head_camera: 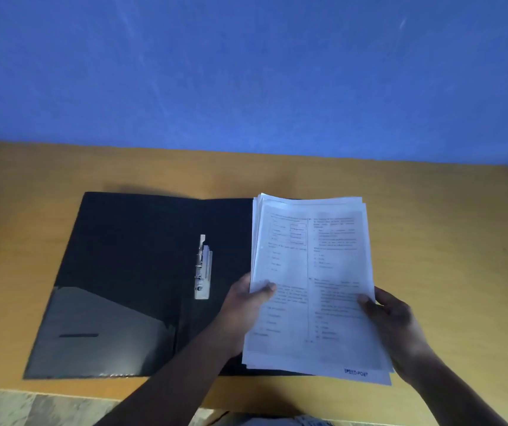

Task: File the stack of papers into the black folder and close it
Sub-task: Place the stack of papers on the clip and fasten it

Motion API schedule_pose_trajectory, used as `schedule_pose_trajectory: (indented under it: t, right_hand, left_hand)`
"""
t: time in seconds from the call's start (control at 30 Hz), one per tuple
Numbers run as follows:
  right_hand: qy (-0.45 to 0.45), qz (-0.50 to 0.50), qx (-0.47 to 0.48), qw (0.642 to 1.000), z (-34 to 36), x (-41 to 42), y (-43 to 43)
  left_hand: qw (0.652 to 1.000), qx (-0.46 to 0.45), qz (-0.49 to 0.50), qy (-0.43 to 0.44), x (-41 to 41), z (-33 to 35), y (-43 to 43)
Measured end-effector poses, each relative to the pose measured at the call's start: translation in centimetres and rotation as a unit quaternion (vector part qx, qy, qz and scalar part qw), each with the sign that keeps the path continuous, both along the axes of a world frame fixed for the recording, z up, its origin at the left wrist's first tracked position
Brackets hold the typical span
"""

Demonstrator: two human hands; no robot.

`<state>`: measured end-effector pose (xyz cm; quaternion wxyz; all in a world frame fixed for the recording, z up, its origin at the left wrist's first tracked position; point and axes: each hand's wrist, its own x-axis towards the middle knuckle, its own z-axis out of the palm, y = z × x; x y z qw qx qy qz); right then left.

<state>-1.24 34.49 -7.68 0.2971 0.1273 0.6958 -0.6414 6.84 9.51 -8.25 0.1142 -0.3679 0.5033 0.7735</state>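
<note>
The black folder [135, 272] lies open and flat on the wooden table, with a metal clip [202, 267] standing along its spine and a shiny pocket on its left flap. A stack of printed white papers [311, 278] is held over the folder's right half, hiding most of it. My left hand [245, 305] grips the stack's left edge, thumb on top. On the right edge sits my right hand [392, 321], thumb pressed on the top sheet.
The wooden table [446, 229] runs up to a blue wall [246, 72] behind. Its front edge is just below the folder, with pale floor [31, 407] visible beneath at the lower left.
</note>
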Motion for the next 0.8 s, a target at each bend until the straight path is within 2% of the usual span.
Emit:
schedule_pose_trajectory:
  t: [0.23,0.4,0.57,0.8]
  right_hand:
    - [0.003,0.066,-0.056,0.996,0.1,1.0,-5.4]
    - [0.080,0.075,-0.067,0.992,1.2,0.4,-8.8]
    - [0.166,0.093,-0.069,0.979,3.5,-0.3,-10.4]
    - [0.258,0.115,-0.107,0.953,6.6,0.0,-10.6]
  left_hand:
    - [0.997,0.011,-0.049,0.060,3.5,1.0,-5.8]
    - [0.992,-0.070,-0.017,0.104,3.4,2.7,-7.7]
    - [0.966,-0.165,0.017,0.198,3.0,5.6,-8.6]
    - [0.931,-0.198,0.044,0.302,3.0,8.8,-7.8]
